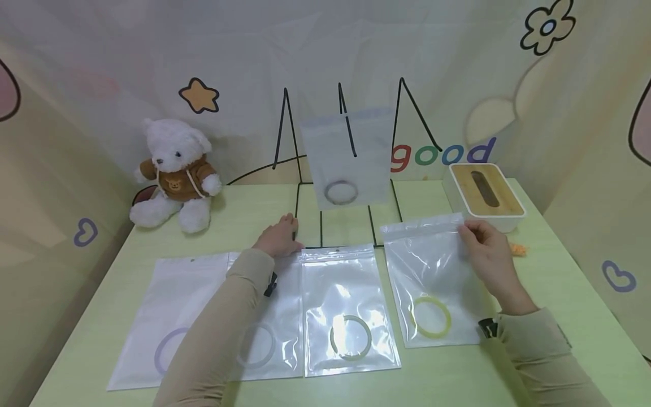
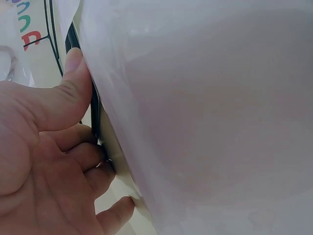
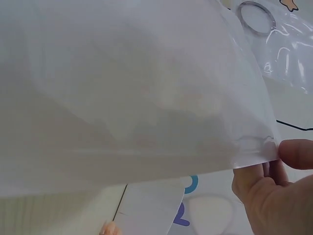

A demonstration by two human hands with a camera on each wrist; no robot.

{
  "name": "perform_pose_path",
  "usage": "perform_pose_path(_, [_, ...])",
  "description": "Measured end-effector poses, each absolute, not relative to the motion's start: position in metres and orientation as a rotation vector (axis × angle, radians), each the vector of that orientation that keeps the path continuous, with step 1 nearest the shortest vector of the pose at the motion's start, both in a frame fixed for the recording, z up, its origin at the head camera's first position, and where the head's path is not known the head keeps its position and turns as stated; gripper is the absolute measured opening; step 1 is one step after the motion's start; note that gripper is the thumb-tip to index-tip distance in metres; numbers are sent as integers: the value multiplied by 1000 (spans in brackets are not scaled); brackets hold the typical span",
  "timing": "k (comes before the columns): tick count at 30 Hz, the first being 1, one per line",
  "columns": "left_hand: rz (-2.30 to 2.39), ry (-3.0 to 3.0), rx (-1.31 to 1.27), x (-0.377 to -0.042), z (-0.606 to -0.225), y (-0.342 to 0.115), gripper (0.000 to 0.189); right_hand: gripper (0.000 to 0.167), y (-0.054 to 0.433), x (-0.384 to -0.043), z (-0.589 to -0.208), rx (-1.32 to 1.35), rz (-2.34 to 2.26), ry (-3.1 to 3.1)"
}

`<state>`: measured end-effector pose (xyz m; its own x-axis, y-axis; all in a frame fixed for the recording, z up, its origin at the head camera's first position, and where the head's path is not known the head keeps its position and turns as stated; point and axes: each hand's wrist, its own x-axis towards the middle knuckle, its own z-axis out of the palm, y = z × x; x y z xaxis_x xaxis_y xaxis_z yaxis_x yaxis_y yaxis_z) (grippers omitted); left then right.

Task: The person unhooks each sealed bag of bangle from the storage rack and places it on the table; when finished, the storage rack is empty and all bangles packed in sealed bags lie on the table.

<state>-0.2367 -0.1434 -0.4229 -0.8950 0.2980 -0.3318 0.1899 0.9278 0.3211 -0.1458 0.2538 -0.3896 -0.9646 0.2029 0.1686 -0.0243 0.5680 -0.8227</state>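
My right hand (image 1: 490, 260) pinches the top right corner of a clear zip bag (image 1: 402, 271), with thumb and fingers on its edge in the right wrist view. A yellow ring (image 1: 432, 317) shows low inside it. My left hand (image 1: 278, 237) holds the front left corner of a black wire rack (image 1: 321, 232); in the left wrist view its thumb and bent fingers touch the black bar. From the rack's middle prong hangs another zip bag (image 1: 348, 158) with a dark ring. Below, a zip bag (image 1: 341, 294) with a greenish ring lies on the table.
Two more ringed bags lie to the left, a pale one (image 1: 147, 316) and another (image 1: 285, 316) partly under my left forearm. A white teddy bear (image 1: 175, 175) sits back left. A wooden-lidded tissue box (image 1: 485, 195) stands back right, a small orange object (image 1: 519, 249) nearby.
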Motion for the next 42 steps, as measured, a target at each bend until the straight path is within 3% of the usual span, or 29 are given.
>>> perform_pose_path(20, [403, 2721, 351, -235, -426, -144, 75, 50, 259, -146, -405, -9, 1114, -2987])
perform_pose_path(42, [395, 2717, 350, -236, -424, -144, 76, 50, 263, -140, -413, 90, 1036, -3156])
